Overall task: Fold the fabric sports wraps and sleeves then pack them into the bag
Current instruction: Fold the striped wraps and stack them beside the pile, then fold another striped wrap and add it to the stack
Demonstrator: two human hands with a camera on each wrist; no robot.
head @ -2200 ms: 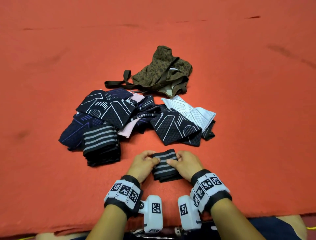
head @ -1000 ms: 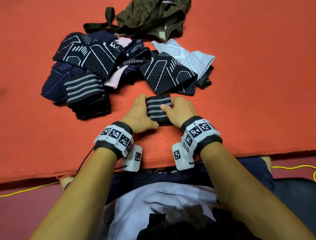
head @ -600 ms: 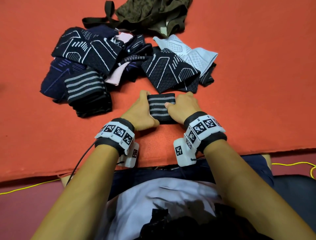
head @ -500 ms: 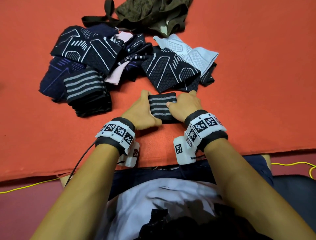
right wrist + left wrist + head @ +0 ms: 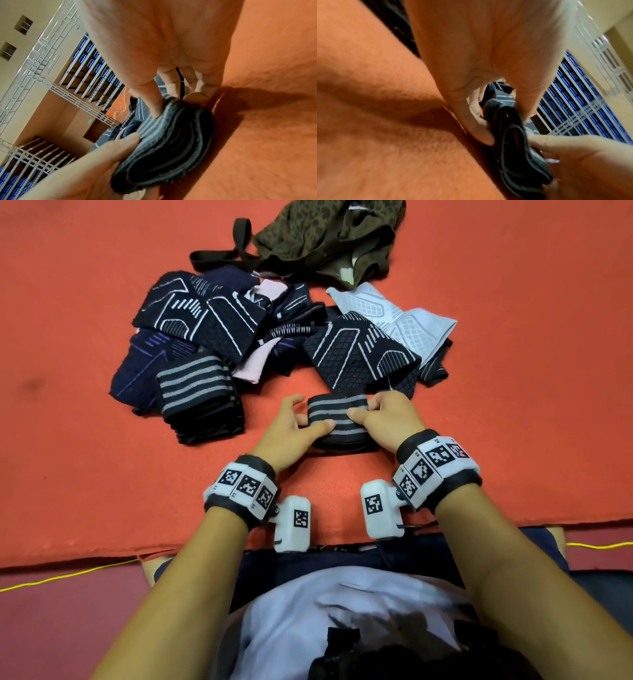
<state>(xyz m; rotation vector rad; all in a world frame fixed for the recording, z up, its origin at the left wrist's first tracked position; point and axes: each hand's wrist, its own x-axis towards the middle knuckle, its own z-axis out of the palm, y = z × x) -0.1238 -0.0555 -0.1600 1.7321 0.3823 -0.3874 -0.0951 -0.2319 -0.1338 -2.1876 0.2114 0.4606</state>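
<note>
A folded black wrap with grey stripes (image 5: 337,419) sits on the orange mat, held between both hands. My left hand (image 5: 294,426) grips its left end, thumb on top. My right hand (image 5: 383,419) grips its right end, thumb pressed on the stripes. The wrist views show the wrap's layered edge (image 5: 510,132) (image 5: 168,146) pinched by thumbs and fingers of my left hand (image 5: 486,117) and right hand (image 5: 164,106). Beyond lies a heap of black patterned sleeves (image 5: 212,320), a pale blue sleeve (image 5: 404,320) and another folded striped wrap (image 5: 198,395). The olive patterned bag (image 5: 325,234) lies at the far end.
The orange mat (image 5: 513,371) spreads bare to the left and right of the heap. Its near edge (image 5: 102,556) runs just in front of my body. A yellow cable (image 5: 68,575) crosses the dark red floor below it.
The striped wrap and both hands have shifted a little farther from my body toward the heap. My left fingers now spread more loosely at the wrap's far left corner.
</note>
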